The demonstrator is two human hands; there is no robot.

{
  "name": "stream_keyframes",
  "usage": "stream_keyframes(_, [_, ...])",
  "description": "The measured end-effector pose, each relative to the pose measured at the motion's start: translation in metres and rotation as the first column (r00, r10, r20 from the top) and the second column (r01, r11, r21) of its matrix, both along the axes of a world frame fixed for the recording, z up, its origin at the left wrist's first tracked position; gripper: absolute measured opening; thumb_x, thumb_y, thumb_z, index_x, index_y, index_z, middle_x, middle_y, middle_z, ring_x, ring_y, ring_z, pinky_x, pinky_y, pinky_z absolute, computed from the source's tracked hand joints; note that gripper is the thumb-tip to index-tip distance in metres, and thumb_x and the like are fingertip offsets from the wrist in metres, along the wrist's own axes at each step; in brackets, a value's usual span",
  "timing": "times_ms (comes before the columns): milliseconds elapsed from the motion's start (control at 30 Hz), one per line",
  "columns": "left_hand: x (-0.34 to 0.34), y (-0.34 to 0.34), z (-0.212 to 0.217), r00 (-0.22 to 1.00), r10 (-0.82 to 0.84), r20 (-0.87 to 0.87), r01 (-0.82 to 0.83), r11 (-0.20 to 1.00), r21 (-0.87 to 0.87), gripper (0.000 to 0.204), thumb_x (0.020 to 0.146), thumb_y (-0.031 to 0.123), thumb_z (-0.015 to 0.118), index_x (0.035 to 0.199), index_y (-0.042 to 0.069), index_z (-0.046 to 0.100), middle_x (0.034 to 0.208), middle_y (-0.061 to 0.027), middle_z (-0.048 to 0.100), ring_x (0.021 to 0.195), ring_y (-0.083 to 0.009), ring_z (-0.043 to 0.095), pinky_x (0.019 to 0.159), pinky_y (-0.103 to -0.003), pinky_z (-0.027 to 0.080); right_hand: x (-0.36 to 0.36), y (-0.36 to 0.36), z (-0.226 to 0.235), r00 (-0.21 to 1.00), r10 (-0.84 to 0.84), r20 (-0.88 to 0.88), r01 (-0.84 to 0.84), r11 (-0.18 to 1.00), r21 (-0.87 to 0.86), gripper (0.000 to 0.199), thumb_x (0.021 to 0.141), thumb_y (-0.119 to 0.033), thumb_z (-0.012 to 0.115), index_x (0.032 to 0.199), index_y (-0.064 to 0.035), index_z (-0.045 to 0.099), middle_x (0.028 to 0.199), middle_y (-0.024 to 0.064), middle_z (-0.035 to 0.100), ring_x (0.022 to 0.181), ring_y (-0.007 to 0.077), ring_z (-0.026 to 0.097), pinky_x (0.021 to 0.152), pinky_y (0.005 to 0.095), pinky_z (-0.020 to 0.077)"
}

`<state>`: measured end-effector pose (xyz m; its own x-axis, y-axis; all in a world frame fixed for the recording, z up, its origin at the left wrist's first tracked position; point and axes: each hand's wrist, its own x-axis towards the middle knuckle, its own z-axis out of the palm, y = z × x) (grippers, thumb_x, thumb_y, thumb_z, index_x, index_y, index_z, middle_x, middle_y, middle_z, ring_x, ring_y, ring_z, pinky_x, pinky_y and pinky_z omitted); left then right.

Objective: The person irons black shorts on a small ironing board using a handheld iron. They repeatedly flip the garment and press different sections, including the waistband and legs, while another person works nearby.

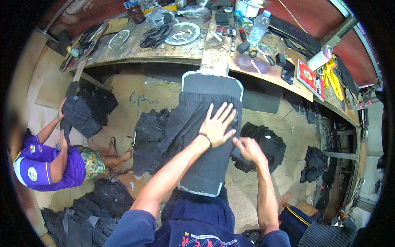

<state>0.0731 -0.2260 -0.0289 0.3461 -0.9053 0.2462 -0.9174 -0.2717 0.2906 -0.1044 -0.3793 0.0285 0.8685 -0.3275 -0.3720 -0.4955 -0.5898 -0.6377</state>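
Note:
Black elastic-waist trousers [190, 119] are drawn over a long padded board [210, 84] with pale edges, the gathered waistband toward the far end. Part of the cloth drapes off the board's left side. My left hand [219, 122] lies flat on the trousers, fingers spread, a dark band at the wrist. At the board's right edge my right hand [249, 149] is closed, thumb and fingers pinched at the side of the cloth. Its fingertips partly hide what they grip.
A wooden workbench [181, 52] runs across the far side, bearing a plate [183, 33], a water bottle [259, 27], scissors [268, 60] and a phone [288, 72]. Dark garment piles [263, 144] lie on the floor. A person in purple [66, 168] works at left with dark cloth.

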Motion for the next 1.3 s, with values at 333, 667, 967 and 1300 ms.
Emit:
stream_keyframes(333, [0.02, -0.014, 0.084, 0.967, -0.21, -0.14, 0.25, 0.713, 0.655, 0.071, 0.103, 0.071, 0.055, 0.12, 0.007, 0.08, 0.131, -0.0197, 0.077, 0.126, -0.038, 0.071, 0.115, -0.053, 0.044, 0.004, 0.034, 0.031, 0.916, -0.104, -0.387, 0.08, 0.994, -0.076, 0.089, 0.084, -0.08, 0.075, 0.126, -0.0022, 0.081, 0.12, 0.0269, 0.079, 0.121, 0.0411, 0.075, 0.105, 0.0482, 0.058])
stream_keyframes(667, [0.034, -0.006, 0.054, 0.922, -0.113, 0.37, 0.084, 0.992, 0.092, 0.038, 0.103, 0.037, 0.066, 0.13, 0.012, 0.074, 0.128, -0.0006, 0.072, 0.123, -0.0191, 0.066, 0.128, -0.074, 0.018, -0.006, 0.141, 0.035, 0.765, -0.219, 0.605, 0.568, 0.672, -0.476, 0.069, 0.097, -0.055, 0.078, 0.13, 0.0048, 0.071, 0.099, 0.0183, 0.072, 0.093, 0.0359, 0.07, 0.083, 0.0503, 0.0536])
stream_keyframes(967, [0.104, -0.004, 0.025, 0.987, 0.025, -0.16, -0.021, 0.999, 0.029, 0.07, 0.079, 0.073, 0.08, 0.115, 0.015, 0.066, 0.103, -0.0065, 0.076, 0.107, -0.0268, 0.071, 0.091, -0.046, 0.05, 0.006, 0.154, 0.006, 0.877, -0.008, 0.48, 0.199, 0.917, -0.346, 0.073, 0.076, -0.05, 0.098, 0.126, -0.0052, 0.071, 0.103, 0.0126, 0.07, 0.095, 0.0298, 0.069, 0.082, 0.0426, 0.0578])
stream_keyframes(1300, [0.128, -0.022, 0.009, 0.989, -0.042, -0.144, 0.043, 0.999, 0.006, 0.072, 0.067, 0.082, 0.079, 0.091, 0.015, 0.074, 0.094, -0.0042, 0.078, 0.11, -0.0279, 0.071, 0.094, -0.05, 0.049, 0.106, 0.144, 0.01, 0.883, 0.24, 0.403, -0.028, 0.885, -0.465, 0.057, 0.071, -0.044, 0.096, 0.108, -0.0077, 0.071, 0.099, 0.0096, 0.066, 0.09, 0.03, 0.063, 0.077, 0.0449, 0.051])
